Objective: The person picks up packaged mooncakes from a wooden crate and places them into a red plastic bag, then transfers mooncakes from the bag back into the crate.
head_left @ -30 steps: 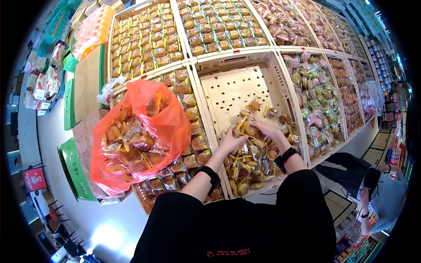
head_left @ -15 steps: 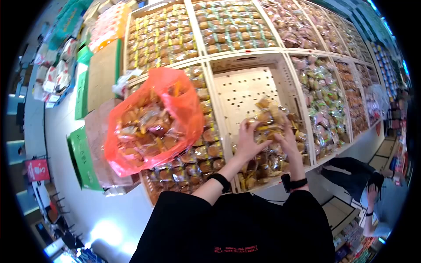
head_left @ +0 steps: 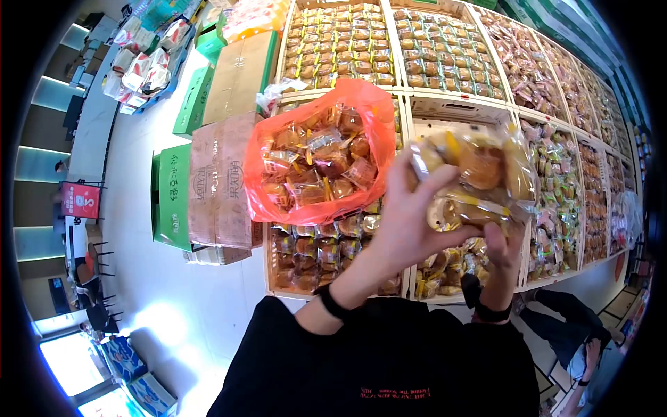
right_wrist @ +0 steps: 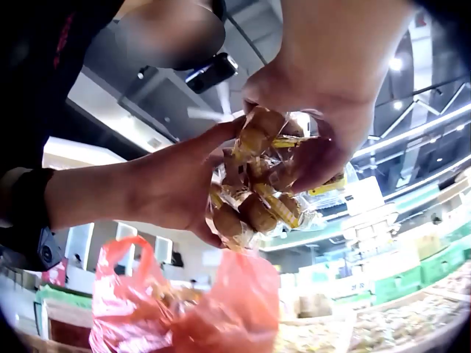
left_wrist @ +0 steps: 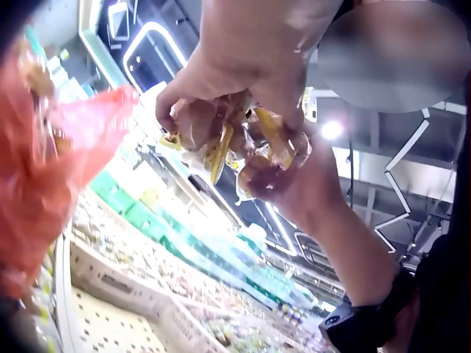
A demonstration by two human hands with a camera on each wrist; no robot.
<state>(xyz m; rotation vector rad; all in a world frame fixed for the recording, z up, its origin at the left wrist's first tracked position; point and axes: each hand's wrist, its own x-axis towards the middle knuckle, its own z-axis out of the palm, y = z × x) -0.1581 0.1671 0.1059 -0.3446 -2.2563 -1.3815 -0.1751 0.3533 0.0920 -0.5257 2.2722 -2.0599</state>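
Both hands hold up a bunch of wrapped cakes [head_left: 479,170] in clear and yellow packaging. In the head view the left hand [head_left: 410,215] grips its left side, thumb across the front, while the right hand [head_left: 504,254] holds it from below right, partly hidden by the cakes. Curled fingers of both hands surround the packets [right_wrist: 257,176] in the right wrist view. A red plastic bag [head_left: 260,187], open at the top and filled with wrapped cakes, stands left of the hands. Under the held bunch, more loose packets [head_left: 445,267] lie in a crate.
Wooden-coloured crates of packaged cakes [head_left: 451,62] stretch behind and to the right. Cardboard boxes [head_left: 226,181] and a green box [head_left: 170,198] stand left of the red bag. Another person [head_left: 566,326] is at the lower right.
The hands have gathered several packets from the crate and lifted them up toward the camera. The head view has turned left, so the red bag appears farther right.
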